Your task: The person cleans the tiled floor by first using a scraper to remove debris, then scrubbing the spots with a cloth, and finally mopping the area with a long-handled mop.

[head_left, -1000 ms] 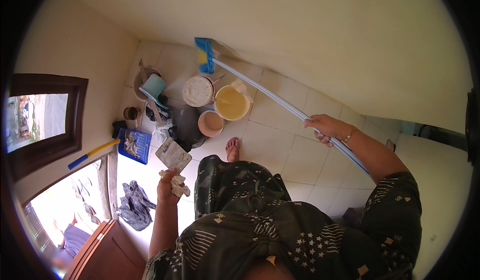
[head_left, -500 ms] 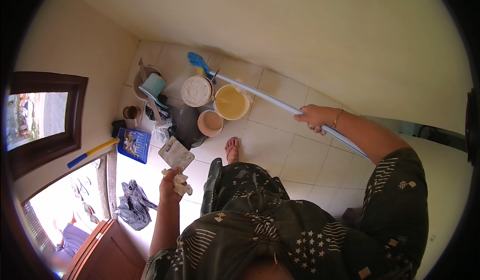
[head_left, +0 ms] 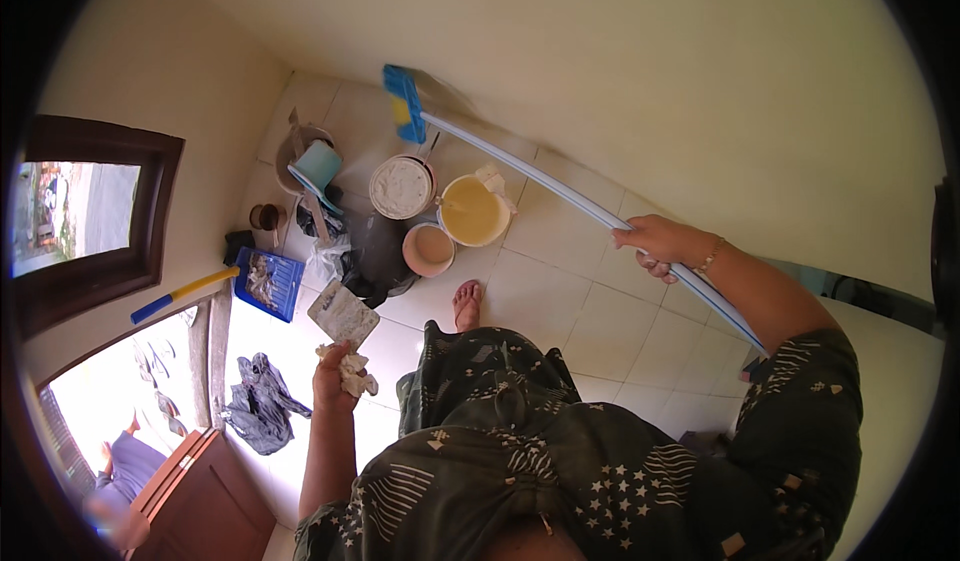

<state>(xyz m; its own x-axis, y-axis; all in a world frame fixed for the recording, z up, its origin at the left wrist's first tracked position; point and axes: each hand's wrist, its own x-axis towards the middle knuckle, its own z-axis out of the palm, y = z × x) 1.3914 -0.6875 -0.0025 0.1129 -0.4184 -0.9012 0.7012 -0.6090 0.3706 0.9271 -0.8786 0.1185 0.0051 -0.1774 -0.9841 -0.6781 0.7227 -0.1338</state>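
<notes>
My right hand is closed round the pale blue handle of a broom. Its blue and yellow head is raised against the lower wall, beyond the buckets. Down at the left, my left hand grips a flat, square, stained scraper together with a crumpled off-white wad, cloth or paper, I cannot tell which. The part of the scraper inside my fingers is hidden.
On the tiles stand a yellow paint bucket, a white-crusted tub, a small pinkish pot and a bucket with a blue dipper. Left lie a blue dustpan and black plastic bag. A person sits beyond the doorway.
The broom head has moved up, from the floor edge onto the wall. My right hand has shifted slightly right along with the handle. My left hand keeps its hold, a little lower.
</notes>
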